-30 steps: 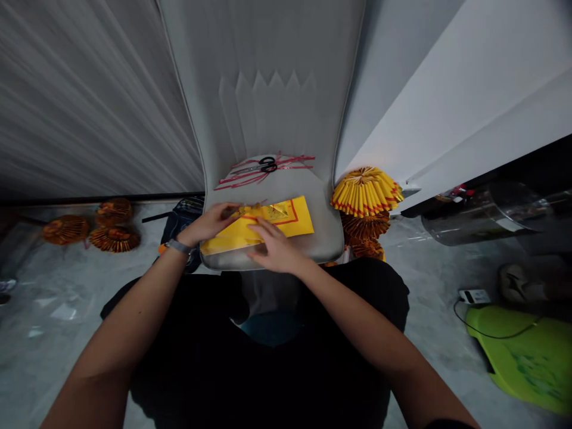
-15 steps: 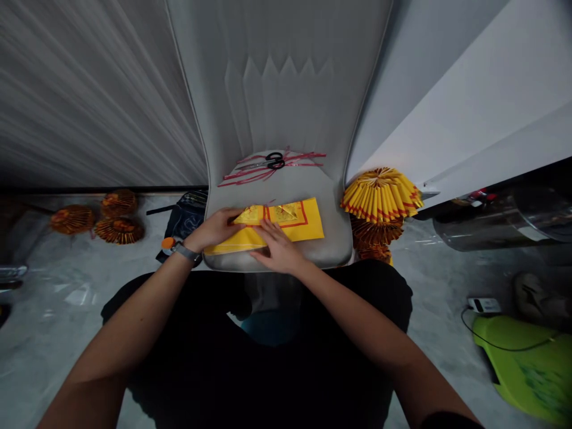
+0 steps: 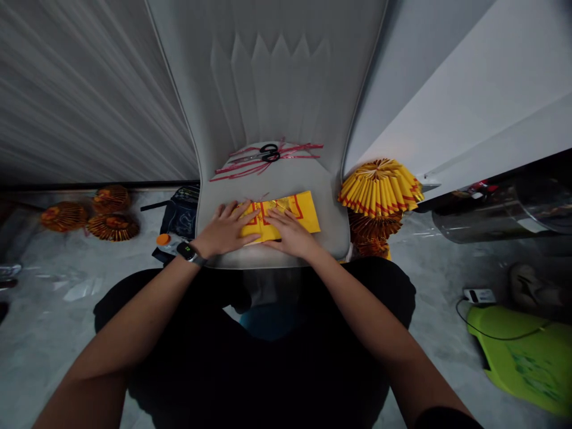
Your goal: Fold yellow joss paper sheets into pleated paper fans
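A yellow paper sheet (image 3: 304, 213) with red border print lies folded on the seat of a grey chair (image 3: 277, 185). My left hand (image 3: 226, 227) lies flat on its left part, fingers stretched out. My right hand (image 3: 290, 233) presses flat on the middle of the paper, fingers extended. A watch sits on my left wrist. Both hands rest on the paper without gripping it.
Black scissors (image 3: 268, 153) and several red strips (image 3: 250, 167) lie at the back of the seat. Folded yellow paper fans (image 3: 379, 187) stand right of the chair; orange ones (image 3: 102, 220) lie on the floor at left. A dark bag (image 3: 181, 217), a green board (image 3: 527, 351).
The paper has been folded smaller. My left hand moved from its left edge onto its top, and both hands now press it flat.
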The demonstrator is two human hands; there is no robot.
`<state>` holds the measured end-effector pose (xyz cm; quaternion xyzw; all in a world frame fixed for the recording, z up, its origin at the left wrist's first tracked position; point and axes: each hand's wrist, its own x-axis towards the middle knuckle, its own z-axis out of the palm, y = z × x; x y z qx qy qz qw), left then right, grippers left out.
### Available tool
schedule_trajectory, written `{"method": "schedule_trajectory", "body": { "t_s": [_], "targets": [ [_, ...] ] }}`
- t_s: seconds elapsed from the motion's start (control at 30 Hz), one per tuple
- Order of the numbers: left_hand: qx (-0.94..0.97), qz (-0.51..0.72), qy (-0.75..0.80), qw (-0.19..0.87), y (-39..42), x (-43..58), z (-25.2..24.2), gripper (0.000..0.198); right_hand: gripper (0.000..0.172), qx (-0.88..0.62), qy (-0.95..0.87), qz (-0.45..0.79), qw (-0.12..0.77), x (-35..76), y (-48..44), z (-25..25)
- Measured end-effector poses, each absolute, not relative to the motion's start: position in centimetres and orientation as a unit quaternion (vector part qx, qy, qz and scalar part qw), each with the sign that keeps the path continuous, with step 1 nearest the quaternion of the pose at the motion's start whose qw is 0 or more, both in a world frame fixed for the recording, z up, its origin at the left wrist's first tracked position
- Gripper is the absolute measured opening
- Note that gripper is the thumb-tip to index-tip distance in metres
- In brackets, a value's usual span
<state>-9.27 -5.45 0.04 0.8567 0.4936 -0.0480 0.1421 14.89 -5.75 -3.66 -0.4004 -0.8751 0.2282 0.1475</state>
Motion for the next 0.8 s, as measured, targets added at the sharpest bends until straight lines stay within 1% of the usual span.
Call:
{"method": "schedule_trajectory", "body": {
  "t_s": [0.07, 0.13, 0.3, 0.43, 0.6, 0.8],
  "targets": [
    [0.856, -0.033, 0.499, 0.131, -5.7, -9.6, -0.4, 0.094, 0.068, -0.420, -0.870, 0.220, 0.137, 16.0, -6.0, -3.5],
    [0.854, -0.015, 0.508, 0.114, -6.2, -9.7, -0.7, 0.103, 0.067, -0.423, -0.871, 0.218, 0.123, 16.5, -6.5, -3.3],
    [0.852, -0.005, 0.515, 0.098, -6.9, -9.4, -0.9, 0.103, 0.066, -0.424, -0.872, 0.217, 0.111, 16.6, -7.3, -2.8],
    [0.849, 0.006, 0.516, 0.109, -6.6, -10.3, -0.9, 0.108, 0.067, -0.435, -0.869, 0.209, 0.107, 16.2, -7.2, -2.5],
    [0.830, -0.026, 0.537, 0.148, -6.3, -11.8, 0.4, 0.107, 0.082, -0.432, -0.873, 0.193, 0.117, 14.8, -7.1, -2.1],
    [0.821, -0.059, 0.553, 0.131, -6.8, -11.3, 1.3, 0.112, 0.093, -0.388, -0.892, 0.213, 0.094, 12.4, -6.5, -2.1]
  ]
}}
